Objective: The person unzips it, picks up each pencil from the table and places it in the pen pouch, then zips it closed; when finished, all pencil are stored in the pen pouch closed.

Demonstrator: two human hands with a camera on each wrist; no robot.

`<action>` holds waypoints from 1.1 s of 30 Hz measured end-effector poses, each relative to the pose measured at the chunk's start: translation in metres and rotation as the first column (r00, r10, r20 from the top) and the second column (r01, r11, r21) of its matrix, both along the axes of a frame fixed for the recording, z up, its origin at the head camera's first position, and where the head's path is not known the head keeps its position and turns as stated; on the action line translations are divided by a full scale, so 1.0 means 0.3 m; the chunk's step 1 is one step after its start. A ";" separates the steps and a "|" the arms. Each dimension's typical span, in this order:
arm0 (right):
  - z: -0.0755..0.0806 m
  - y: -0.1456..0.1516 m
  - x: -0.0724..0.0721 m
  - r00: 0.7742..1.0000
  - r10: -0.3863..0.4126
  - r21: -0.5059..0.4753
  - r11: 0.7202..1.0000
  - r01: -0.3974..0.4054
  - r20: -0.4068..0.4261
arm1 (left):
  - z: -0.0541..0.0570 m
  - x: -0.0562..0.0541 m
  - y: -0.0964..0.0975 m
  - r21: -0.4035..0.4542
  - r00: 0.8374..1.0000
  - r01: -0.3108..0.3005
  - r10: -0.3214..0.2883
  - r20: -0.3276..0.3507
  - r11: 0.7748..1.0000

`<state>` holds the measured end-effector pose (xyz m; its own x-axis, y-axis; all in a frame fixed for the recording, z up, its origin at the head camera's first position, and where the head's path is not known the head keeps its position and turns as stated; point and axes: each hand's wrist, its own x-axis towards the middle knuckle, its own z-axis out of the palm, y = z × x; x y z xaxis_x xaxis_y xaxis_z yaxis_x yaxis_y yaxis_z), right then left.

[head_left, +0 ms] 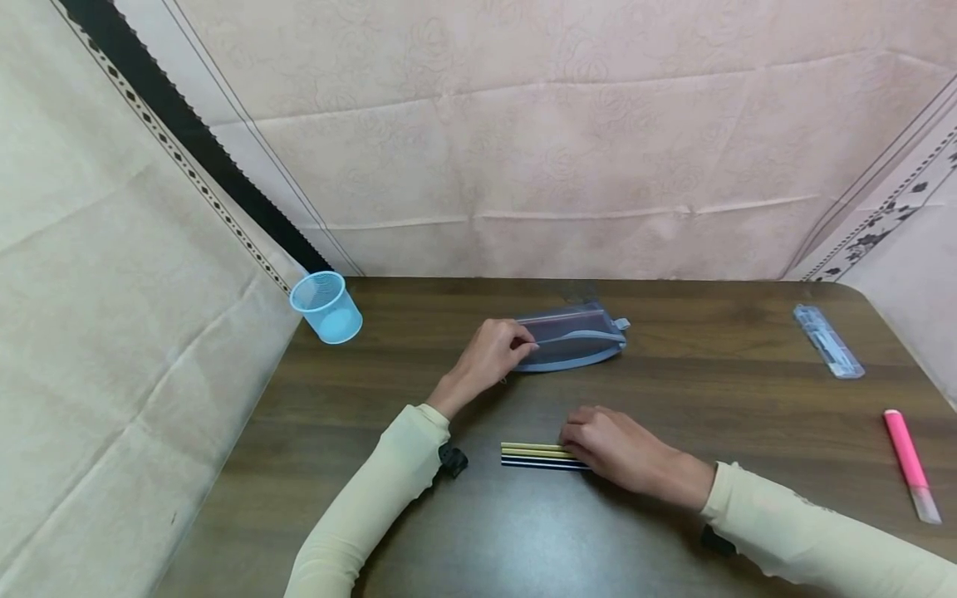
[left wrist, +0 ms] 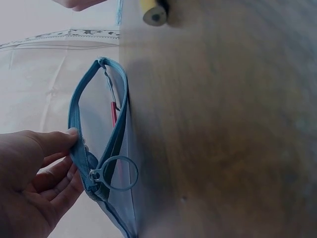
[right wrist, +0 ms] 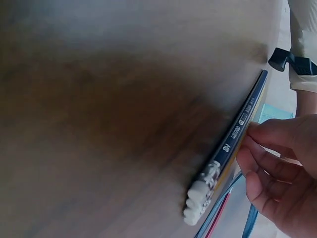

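My left hand pinches the near-left rim of a blue, see-through zipped pencil case. In the left wrist view the case's mouth gapes, a ring-shaped zip pull hangs at one end, and a slim red item shows inside. Closer to me, several pencils lie side by side on the table, some yellow and some dark blue. With thumb and fingertips, my right hand pinches a yellow pencil at the row's far side. White eraser ends show in the right wrist view.
A light blue plastic cup stands tilted-looking at the table's back left corner. On the right lie a blue flat case and a pink marker-like stick with a clear end. Patterned cloth hangs behind the table.
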<state>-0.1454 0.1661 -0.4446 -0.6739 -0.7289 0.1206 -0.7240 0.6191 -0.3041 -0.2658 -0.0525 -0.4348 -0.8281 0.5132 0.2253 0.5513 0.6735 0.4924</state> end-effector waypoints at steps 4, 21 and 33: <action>-0.005 0.002 -0.005 1.000 -0.018 0.026 0.999 0.018 -0.006 | -0.003 -0.003 0.000 0.001 1.000 0.003 -0.003 -0.004 1.000; -0.016 0.019 -0.049 0.999 -0.039 0.056 0.998 0.041 -0.037 | -0.011 -0.009 -0.006 0.011 1.000 0.014 -0.014 -0.023 1.000; 0.009 0.020 -0.057 0.980 0.027 0.045 0.999 -0.018 -0.199 | 0.001 -0.010 -0.005 0.012 1.000 0.008 -0.008 -0.013 1.000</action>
<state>-0.1625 0.1722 -0.4419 -0.6228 -0.7510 0.2194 -0.7814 0.6112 -0.1259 -0.2688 -0.0541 -0.4346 -0.8212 0.5167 0.2422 0.5628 0.6630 0.4936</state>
